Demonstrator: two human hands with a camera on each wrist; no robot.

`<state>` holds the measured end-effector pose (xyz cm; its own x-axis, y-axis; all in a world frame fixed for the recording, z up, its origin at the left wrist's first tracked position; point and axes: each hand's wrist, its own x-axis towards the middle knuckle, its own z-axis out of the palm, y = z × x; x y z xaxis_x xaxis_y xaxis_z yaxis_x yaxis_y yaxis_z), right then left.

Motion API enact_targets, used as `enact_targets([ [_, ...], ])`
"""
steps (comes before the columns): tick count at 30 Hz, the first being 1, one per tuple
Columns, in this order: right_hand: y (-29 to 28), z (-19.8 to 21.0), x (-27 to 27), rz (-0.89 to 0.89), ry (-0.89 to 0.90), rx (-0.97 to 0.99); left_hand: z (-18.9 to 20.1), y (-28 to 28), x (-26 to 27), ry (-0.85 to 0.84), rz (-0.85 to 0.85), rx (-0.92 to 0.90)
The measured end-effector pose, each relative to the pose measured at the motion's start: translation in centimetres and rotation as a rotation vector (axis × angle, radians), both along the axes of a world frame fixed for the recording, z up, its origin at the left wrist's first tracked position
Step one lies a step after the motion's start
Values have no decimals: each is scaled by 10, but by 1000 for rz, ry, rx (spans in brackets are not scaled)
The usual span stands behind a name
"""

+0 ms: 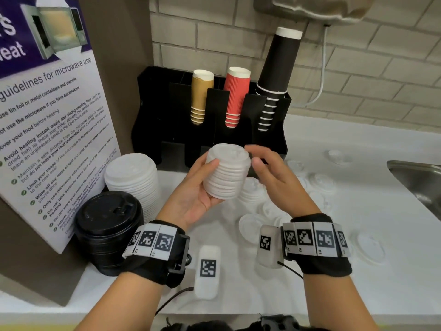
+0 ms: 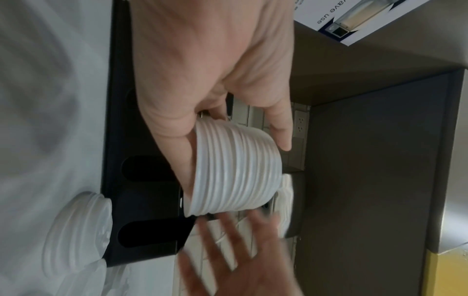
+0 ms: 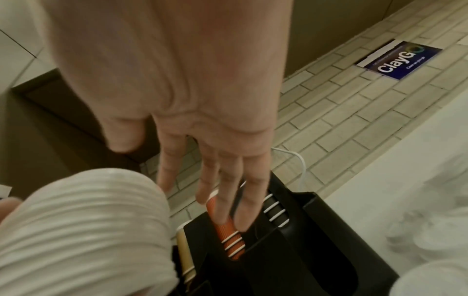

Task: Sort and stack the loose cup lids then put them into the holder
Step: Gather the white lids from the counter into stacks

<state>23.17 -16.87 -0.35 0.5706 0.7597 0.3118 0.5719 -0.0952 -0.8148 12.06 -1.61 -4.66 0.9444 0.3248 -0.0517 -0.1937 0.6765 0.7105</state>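
You hold a stack of white lids [image 1: 226, 173] in the air in front of the black holder [image 1: 167, 108], above the pale counter [image 1: 346, 211]. The lids are thin plastic, round and domed, nested so their rims form ridged rings down the side of the stack. Your left hand [image 1: 198, 189] cups it from the left, palm up, thumb curled over the upper edge and fingers wrapped around the far side. Your right hand [image 1: 272, 173] hovers just beside the stack on the right, fingers straight and slightly spread, holding nothing; whether the fingertips touch the lids cannot be told.

More loose white lids [image 1: 317, 185] lie scattered on the counter under and right of your hands. On the left stand a taller stack of larger white lids [image 1: 133, 180] and a stack of glossy black lids [image 1: 107, 225]. The holder carries 3 upside-down columns of paper cups: tan [image 1: 200, 96], ribbed red [image 1: 236, 96] and black [image 1: 276, 75]. A steel sink [image 1: 420, 177] shows at the right edge.
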Motion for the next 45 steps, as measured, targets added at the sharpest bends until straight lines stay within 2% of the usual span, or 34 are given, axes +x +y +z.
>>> enact_targets([
  [1, -2, -2, 6, -31, -51, -105, 1, 1, 0, 0, 21, -20],
  [3, -5, -6, 12, -52, -149, -467, 2, 3, 0, -4, 62, -50],
  [4, -6, -8, 12, -34, -184, -629, 3, 3, -1, -4, 74, -52],
  [9, 7, -12, -6, 148, -343, -1175, 10, 2, -2, -43, 101, -39],
  [11, 14, -17, -13, 213, -452, -1310, 13, 0, -1, -42, 114, -36],
  [14, 21, -26, -18, 249, -559, -1369, 18, -3, 0, -53, 117, -41],
  [17, 22, -27, -16, 289, -545, -1317, 21, -5, 0, -59, 127, -52],
  [19, 21, -20, -10, 297, -482, -1186, 21, -5, 0, -67, 133, -58],
  [23, 10, 15, 14, 196, -311, -732, 24, -2, -1, -103, 131, -30],
  [26, -13, 36, 36, -72, -250, -354, 24, 2, -2, -139, 123, -25],
  [28, -27, 42, 43, -227, -147, -116, 24, 3, -3, -151, 105, -16],
  [30, -30, 43, 39, -267, 36, 101, 23, 0, -2, -138, 86, 17],
  [32, -24, 40, 27, -220, 185, 239, 24, -6, 2, -109, 69, 57],
  [36, -8, 32, 5, -101, 249, 298, 21, -20, 11, -42, 46, 121],
  [45, -15, 20, 9, 45, 45, 162, 17, -30, 20, -4, 36, 187],
])
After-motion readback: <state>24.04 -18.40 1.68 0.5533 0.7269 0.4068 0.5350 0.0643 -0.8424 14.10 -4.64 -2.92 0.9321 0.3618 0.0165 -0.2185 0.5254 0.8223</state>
